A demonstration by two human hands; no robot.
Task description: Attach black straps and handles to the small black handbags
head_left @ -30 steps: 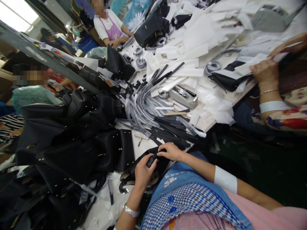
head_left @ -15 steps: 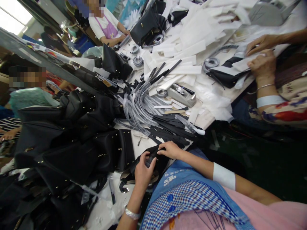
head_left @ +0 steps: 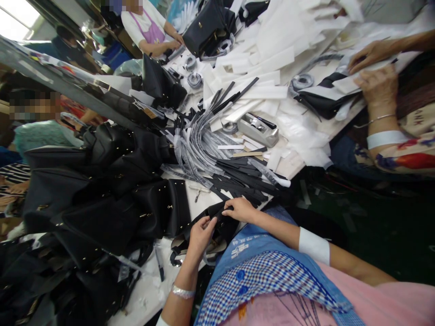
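A black handbag (head_left: 226, 228) lies at the table's near edge, against the apron in front of me. My left hand (head_left: 201, 235) pinches a part of it between thumb and fingers, perhaps a strap or flap; dark material hides the exact part. Close by, my right hand (head_left: 239, 210) has its fingertips closed on the bag's upper edge. Beneath my left wrist a strap with a metal buckle (head_left: 176, 260) sticks out. Just beyond the hands are loose black strips (head_left: 238, 181) and a bundle of plastic-wrapped handles (head_left: 195, 149).
Many black handbags (head_left: 90, 226) are piled on my left. A grey tape dispenser (head_left: 258, 129) stands beyond the strips, near white foam sheets (head_left: 272, 36). On the right, a co-worker's hands (head_left: 377, 81) work on another black bag (head_left: 322, 102). Another person (head_left: 149, 27) stands across the table.
The thumb and fingers of my left hand, spread apart over the bag before, have come together into a pinch. My right hand stays nearly in place on the bag.
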